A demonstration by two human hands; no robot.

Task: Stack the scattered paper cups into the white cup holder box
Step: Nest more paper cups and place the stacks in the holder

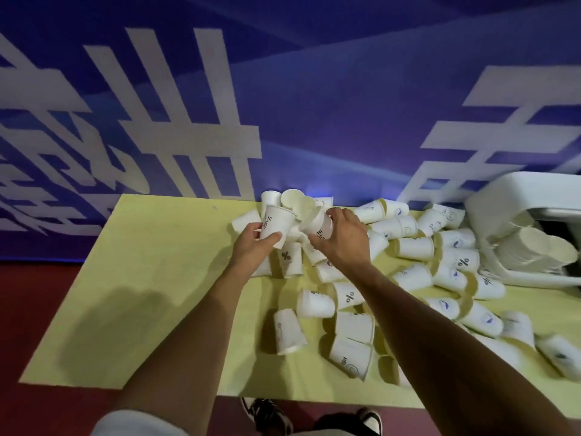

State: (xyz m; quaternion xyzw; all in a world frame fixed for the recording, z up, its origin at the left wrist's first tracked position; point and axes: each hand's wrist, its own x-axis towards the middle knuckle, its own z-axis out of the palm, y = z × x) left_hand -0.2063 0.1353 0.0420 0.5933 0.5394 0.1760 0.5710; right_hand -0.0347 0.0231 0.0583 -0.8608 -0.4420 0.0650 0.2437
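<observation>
My left hand [253,247] grips an upright white paper cup [276,223] with a small printed mark, held above the pile. My right hand [341,239] is closed on a second white cup [317,226], tilted with its mouth toward the first cup. Several white paper cups [412,248] lie scattered on their sides over the yellow-green table [151,278], mostly on its right half. The white cup holder box [518,196] lies at the far right, with a stack of nested cups [534,250] showing in its opening.
A blue wall banner with large white characters [188,136] stands right behind the table. Red floor [28,309] shows to the left and below. My shoes [270,413] are under the table's near edge. A shadow falls on the table's left part.
</observation>
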